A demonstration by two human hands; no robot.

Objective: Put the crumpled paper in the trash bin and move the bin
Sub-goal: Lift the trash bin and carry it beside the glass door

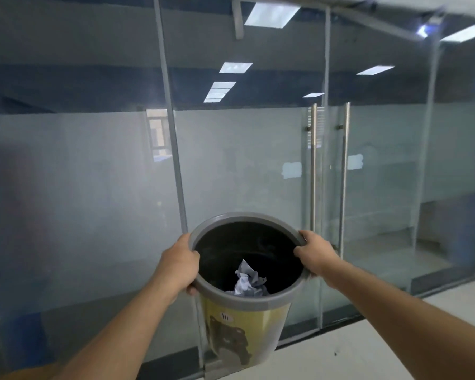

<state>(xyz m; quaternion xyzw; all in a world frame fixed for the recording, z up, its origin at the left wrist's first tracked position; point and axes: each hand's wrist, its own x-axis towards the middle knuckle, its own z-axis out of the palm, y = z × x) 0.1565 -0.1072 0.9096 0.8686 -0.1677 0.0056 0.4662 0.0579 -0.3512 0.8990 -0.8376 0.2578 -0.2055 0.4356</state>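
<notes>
Both hands grip the trash bin's (247, 301) grey rim, lifted before the glass door (329, 187): left hand (177, 266) clenched on its left edge, right hand (317, 253) on its right. Crumpled paper (247, 281) lies inside the bin.

Two bare forearms; left hand (177, 263), right hand (317, 252); no sleeves

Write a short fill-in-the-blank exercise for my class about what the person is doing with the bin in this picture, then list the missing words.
1. The trash bin is held at its grey rim by ____ hands, the left hand and the right hand.
2. Inside the bin lies a piece of crumpled ____.
3. The bin's inside is black and its outer wall is mostly ____.
4. Behind the bin stands a glass door with two upright metal ____.

Missing words: two; paper; yellow; handles
</notes>
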